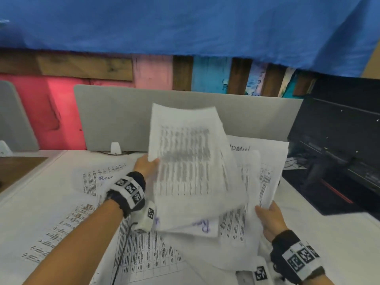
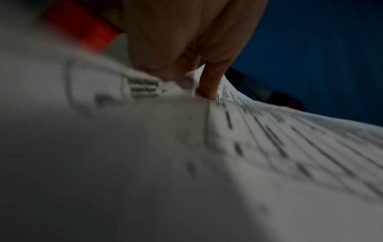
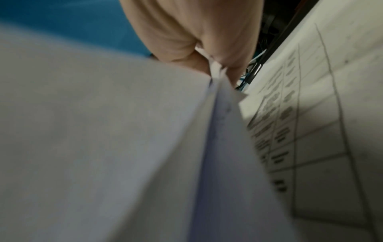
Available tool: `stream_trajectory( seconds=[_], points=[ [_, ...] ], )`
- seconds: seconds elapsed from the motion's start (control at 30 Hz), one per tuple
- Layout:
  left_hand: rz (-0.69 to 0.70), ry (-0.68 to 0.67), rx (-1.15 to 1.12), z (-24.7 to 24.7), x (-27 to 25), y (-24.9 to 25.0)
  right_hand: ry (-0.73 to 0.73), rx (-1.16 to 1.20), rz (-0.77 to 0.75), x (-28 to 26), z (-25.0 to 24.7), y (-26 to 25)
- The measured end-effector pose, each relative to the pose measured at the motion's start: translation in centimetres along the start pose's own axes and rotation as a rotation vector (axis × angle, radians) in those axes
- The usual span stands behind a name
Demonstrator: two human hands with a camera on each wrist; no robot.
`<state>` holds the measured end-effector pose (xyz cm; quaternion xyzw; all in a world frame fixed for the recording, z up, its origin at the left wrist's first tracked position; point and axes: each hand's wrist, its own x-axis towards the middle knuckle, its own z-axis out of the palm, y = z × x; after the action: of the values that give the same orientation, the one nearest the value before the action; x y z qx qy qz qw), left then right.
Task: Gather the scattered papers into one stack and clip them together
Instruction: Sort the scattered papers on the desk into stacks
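Observation:
A loose bundle of printed white papers [image 1: 191,167] is lifted above the desk, its sheets fanned and uneven. My left hand [image 1: 146,165] pinches the top sheet's left edge, thumb on the page. In the left wrist view a finger [image 2: 209,81] presses into the paper [image 2: 248,147]. At the lower right corner of the bundle, my right hand [image 1: 269,219] grips several sheets; in the right wrist view the fingers [image 3: 234,72] pinch the sheets' edges [image 3: 217,104]. More printed sheets [image 1: 144,258] lie flat on the desk under my arms. No clip is in view.
A grey divider panel [image 1: 115,116] stands behind the white desk [image 1: 329,233]. A black machine [image 1: 337,145] sits at the right. A blue cloth [image 1: 185,25] hangs overhead. A thin black cable [image 1: 121,256] runs from my left wrist.

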<state>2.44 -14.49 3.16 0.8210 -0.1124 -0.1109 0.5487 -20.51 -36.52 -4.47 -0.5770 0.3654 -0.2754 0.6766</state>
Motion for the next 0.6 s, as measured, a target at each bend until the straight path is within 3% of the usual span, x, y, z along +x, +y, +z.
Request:
stream_trajectory(
  seconds=[0.1, 0.2, 0.27, 0.33, 0.47, 0.53, 0.6],
  points=[
    [-0.025, -0.185, 0.149, 2.7, -1.1, -1.1, -0.127, 0.106, 0.004, -0.4, 0.7, -0.2],
    [-0.049, -0.345, 0.123, 4.0, -1.9, -2.1, -0.293, 0.104, -0.047, -1.2, 1.2, -1.0],
    [-0.075, -0.394, -0.001, 4.1, -1.9, -2.7, -0.332, 0.079, -0.062, -1.5, 1.2, -1.3],
    [-0.077, -0.403, -0.082, 4.1, -1.7, -3.0, -0.337, 0.105, 0.026, -1.4, 0.9, -1.5],
    [-0.074, -0.404, -0.177, 3.8, -1.6, -2.3, -0.517, 0.214, 0.156, -1.6, 0.8, -2.7],
    [-0.104, -0.481, -0.226, 3.3, -1.8, -2.0, -0.604, 0.185, 0.151, -1.8, 0.9, -2.9],
    [-0.111, -0.597, -0.179, 3.1, -2.1, -2.1, -0.681, 0.005, 0.115, -1.6, 0.8, -2.5]
  ],
)
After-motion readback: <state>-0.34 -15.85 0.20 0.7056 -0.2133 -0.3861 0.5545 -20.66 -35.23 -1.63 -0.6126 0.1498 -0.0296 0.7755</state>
